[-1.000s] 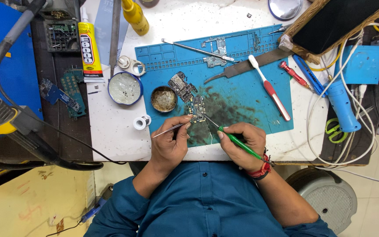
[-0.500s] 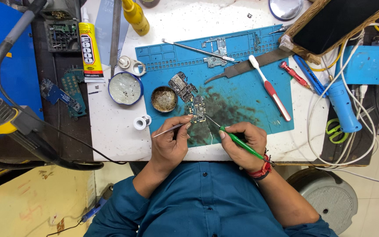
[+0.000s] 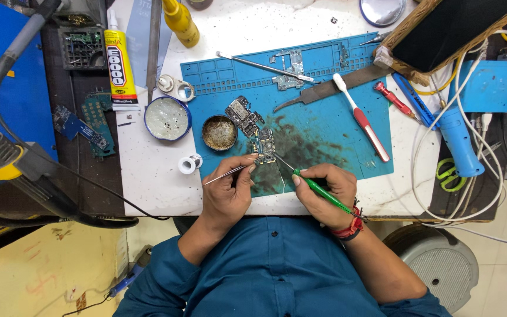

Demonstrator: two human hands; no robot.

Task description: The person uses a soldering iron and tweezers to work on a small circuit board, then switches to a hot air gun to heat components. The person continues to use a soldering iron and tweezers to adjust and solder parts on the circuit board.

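My left hand is pinched tight on a pair of thin metal tweezers, tips resting on the small circuit board sitting on the blue work mat. My right hand has its fingers closed around a green-handled tool, held like a pen, tip touching the board's lower edge. A round tin of brownish paste sits just left of the board.

Mat on the bench. Circuit board on the mat's near part, between tweezers at left and screwdriver at right. Two round tins left of the board; toothbrush to its right.
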